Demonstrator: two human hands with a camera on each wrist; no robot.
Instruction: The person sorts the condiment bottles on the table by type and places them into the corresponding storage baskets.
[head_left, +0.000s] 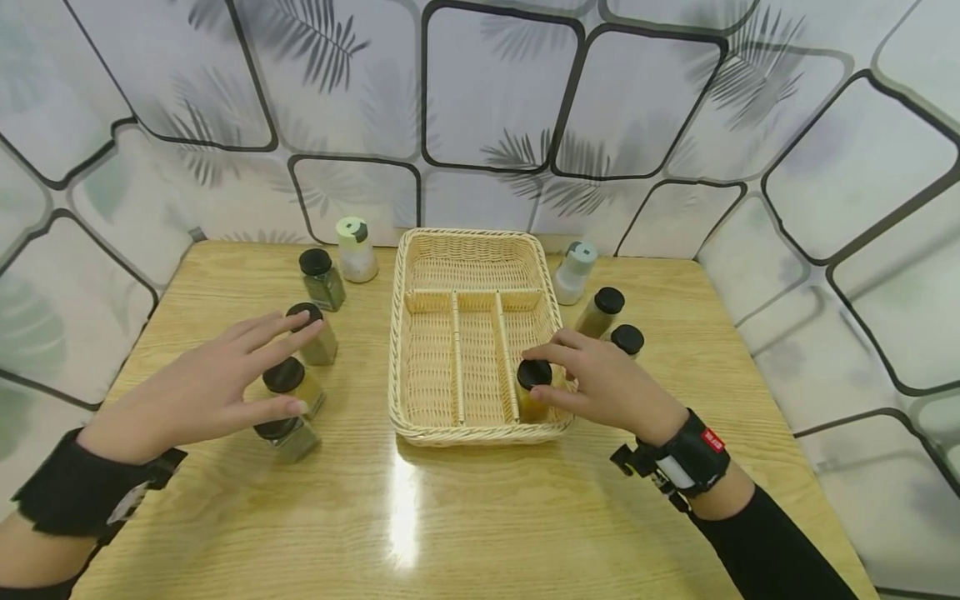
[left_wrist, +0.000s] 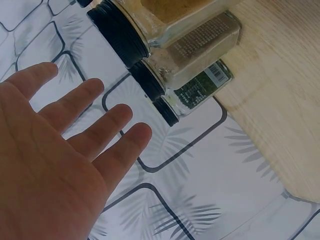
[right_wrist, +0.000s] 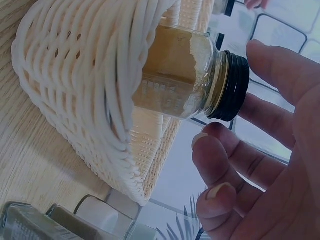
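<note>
A spice jar of yellow-brown powder with a black lid (head_left: 535,375) stands in the right front compartment of the wicker basket (head_left: 397,350). My right hand (head_left: 600,375) pinches it at the lid, thumb on the near side and index finger on the far side. In the right wrist view the jar's glass body (right_wrist: 172,70) is partly behind the basket wall (right_wrist: 90,60), and the other fingers curl loosely below the lid. My left hand (head_left: 217,383) hovers with fingers spread over several black-lidded spice jars (head_left: 285,377) at the left, holding nothing.
Behind those jars stand a jar of green herbs (head_left: 322,283) and a shaker with a light green cap (head_left: 356,250). Right of the basket are a pale-capped shaker (head_left: 575,272) and two black-lidded jars, one at the back (head_left: 600,311). A patterned wall covering (head_left: 495,100) borders the table.
</note>
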